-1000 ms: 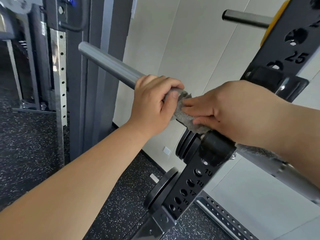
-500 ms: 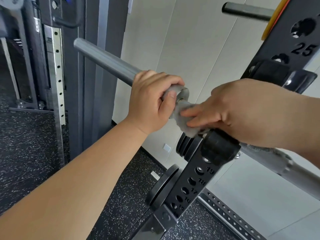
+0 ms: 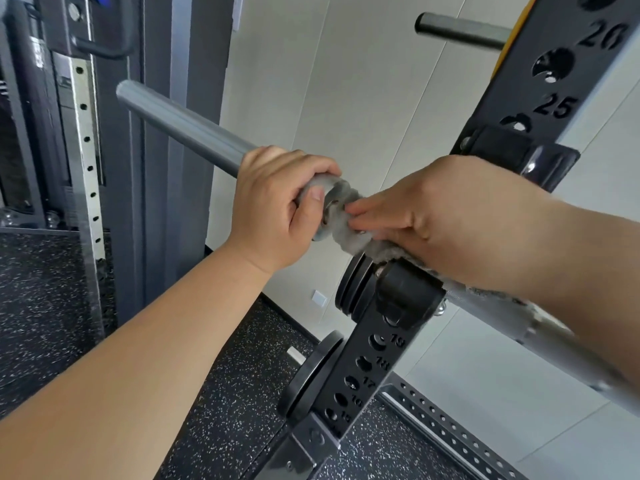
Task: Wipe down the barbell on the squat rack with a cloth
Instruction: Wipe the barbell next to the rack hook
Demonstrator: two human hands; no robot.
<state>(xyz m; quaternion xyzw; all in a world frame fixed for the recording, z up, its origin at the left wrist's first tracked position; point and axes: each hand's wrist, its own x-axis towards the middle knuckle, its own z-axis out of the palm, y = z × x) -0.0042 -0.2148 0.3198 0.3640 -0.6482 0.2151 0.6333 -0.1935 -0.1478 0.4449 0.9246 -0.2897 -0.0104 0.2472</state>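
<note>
At centre, left hand [image 3: 277, 213] grasps smooth cylindrical barbell [image 3: 180, 129]; at its 3 o'clock, right hand [image 3: 426, 216] clasps fuzzy cloth [image 3: 346, 237].

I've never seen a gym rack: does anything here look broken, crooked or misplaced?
Nothing stands out. The barbell sits in the rack's hook, the left hand grips it, and the right hand holds a grey cloth against it.

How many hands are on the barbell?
2. The left hand grips the barbell sleeve; the right hand holds the cloth on it, by the rack.
</note>
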